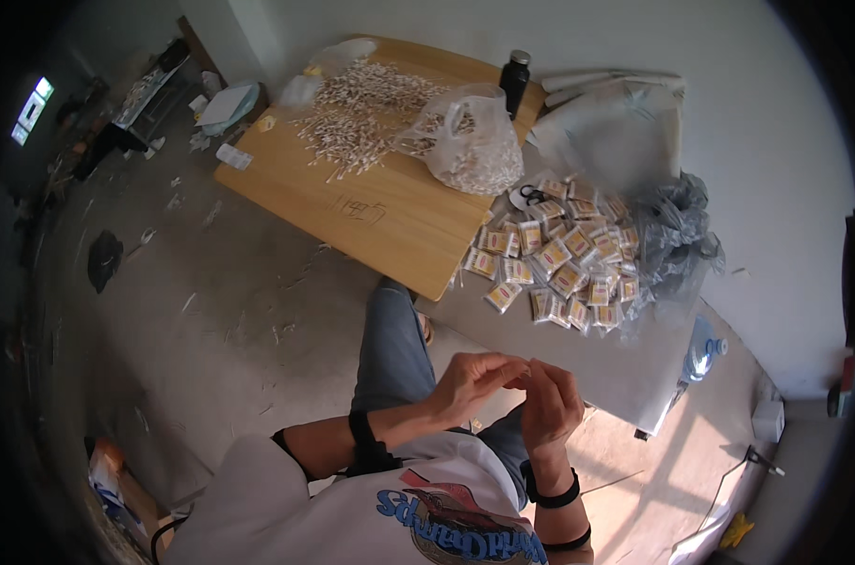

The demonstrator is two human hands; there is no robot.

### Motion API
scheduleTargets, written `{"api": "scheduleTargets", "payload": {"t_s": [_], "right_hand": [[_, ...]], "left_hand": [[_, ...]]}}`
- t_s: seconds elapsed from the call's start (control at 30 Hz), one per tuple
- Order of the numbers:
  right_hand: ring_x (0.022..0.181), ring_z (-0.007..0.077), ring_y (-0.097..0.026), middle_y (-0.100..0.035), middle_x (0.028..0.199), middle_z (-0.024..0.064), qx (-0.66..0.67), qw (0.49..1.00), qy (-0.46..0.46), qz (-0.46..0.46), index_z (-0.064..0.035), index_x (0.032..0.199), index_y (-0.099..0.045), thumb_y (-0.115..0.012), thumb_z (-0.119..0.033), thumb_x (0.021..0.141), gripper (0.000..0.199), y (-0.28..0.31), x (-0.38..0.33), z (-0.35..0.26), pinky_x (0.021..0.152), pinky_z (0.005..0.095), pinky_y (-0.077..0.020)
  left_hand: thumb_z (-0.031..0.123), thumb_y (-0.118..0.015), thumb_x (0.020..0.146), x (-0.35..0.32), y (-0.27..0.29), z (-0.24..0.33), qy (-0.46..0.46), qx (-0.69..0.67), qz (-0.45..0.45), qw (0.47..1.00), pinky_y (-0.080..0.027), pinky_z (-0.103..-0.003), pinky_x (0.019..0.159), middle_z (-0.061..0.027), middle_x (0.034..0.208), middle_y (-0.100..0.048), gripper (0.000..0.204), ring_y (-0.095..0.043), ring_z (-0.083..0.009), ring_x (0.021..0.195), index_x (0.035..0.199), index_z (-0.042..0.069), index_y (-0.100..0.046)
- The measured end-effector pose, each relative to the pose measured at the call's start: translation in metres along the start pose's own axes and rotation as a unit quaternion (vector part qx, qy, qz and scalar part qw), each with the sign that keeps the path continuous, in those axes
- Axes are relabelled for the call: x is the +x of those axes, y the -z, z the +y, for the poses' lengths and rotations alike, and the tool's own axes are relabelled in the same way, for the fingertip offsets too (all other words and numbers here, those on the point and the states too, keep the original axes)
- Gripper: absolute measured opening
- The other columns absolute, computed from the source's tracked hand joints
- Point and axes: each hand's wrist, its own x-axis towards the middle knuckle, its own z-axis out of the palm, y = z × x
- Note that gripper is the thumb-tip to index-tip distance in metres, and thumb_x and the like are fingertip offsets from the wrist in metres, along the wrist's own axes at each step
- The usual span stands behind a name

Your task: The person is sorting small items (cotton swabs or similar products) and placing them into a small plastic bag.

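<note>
My left hand [472, 386] and my right hand [552, 405] meet in front of my lap, fingertips pinched close together. Whatever lies between the fingers is too small or hidden to make out. Beyond them, a heap of small clear packets with yellow and white labels [567, 279] covers part of a pale grey tabletop [611, 372]. Further off, many loose cotton swabs [357, 108] are spread over a wooden board [390, 212]. A clear plastic bag [474, 141] full of swabs slumps beside them.
A black bottle [515, 83] stands at the board's far edge. Black-handled scissors [533, 195] lie by the packets. Grey plastic bags [677, 231] crumple against the wall. On the floor at right is a clear water bottle [702, 353]. Litter dots the floor at left.
</note>
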Motion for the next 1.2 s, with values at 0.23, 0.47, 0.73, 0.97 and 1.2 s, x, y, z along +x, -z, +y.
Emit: {"api": "scheduleTargets", "payload": {"t_s": [0.23, 0.47, 0.73, 0.97, 1.2], "right_hand": [[0.082, 0.0285, -0.060, -0.062, 0.101, 0.0128, -0.173, 0.974, 0.146, -0.007, 0.0019, 0.100, -0.064, -0.050, -0.005, 0.086, 0.021, -0.005, -0.006, -0.002, 0.073, 0.0417, -0.0468], [0.128, 0.0422, -0.035, -0.038, 0.138, 0.0242, -0.153, 0.979, 0.108, -0.084, 0.0043, 0.127, -0.048, -0.037, -0.015, 0.094, 0.039, -0.016, 0.009, -0.017, 0.106, 0.0530, -0.0235], [0.133, 0.0472, -0.023, -0.020, 0.145, 0.0307, -0.001, 0.985, 0.062, -0.164, 0.0052, 0.140, -0.022, -0.045, -0.034, 0.094, 0.065, -0.021, -0.001, -0.008, 0.107, 0.0528, -0.0198], [0.091, 0.0313, -0.062, -0.042, 0.135, 0.0253, 0.149, 0.977, -0.015, -0.149, 0.0046, 0.131, -0.041, -0.056, -0.020, 0.090, 0.051, -0.026, 0.008, -0.011, 0.070, 0.0343, -0.0525], [0.089, 0.0310, -0.064, -0.052, 0.126, 0.0217, 0.023, 0.948, 0.079, -0.306, 0.0010, 0.121, -0.051, -0.064, 0.001, 0.077, 0.046, -0.039, 0.002, 0.016, 0.074, 0.0365, -0.0532]], "left_hand": [[0.013, -0.062, 0.088, 0.010, 0.014, -0.016, 0.174, -0.234, -0.054, 0.955, -0.047, -0.025, 0.089, -0.0043, 0.100, -0.064, 0.023, -0.058, -0.0108, 0.097, 0.108, 0.002, -0.062], [0.019, -0.059, 0.091, 0.015, 0.015, 0.007, 0.128, -0.309, -0.096, 0.938, -0.046, -0.024, 0.087, -0.0015, 0.101, -0.061, 0.025, -0.056, -0.0089, 0.098, 0.109, 0.002, -0.059], [0.022, -0.059, 0.091, 0.019, 0.040, 0.017, 0.030, 0.124, -0.034, 0.991, -0.044, -0.022, 0.062, -0.0037, 0.076, -0.059, 0.024, -0.051, -0.0091, 0.065, 0.096, 0.000, -0.064], [0.008, -0.066, 0.084, 0.001, 0.063, 0.025, -0.126, 0.154, 0.004, 0.980, -0.052, -0.022, 0.070, -0.0090, 0.088, -0.068, 0.019, -0.065, -0.0106, 0.076, 0.100, -0.002, -0.065], [-0.002, -0.070, 0.075, -0.061, 0.104, 0.151, -0.457, 0.465, 0.300, 0.696, -0.050, -0.027, 0.064, -0.0068, 0.087, -0.064, 0.022, -0.062, -0.0190, 0.077, 0.094, 0.005, -0.062]]}}
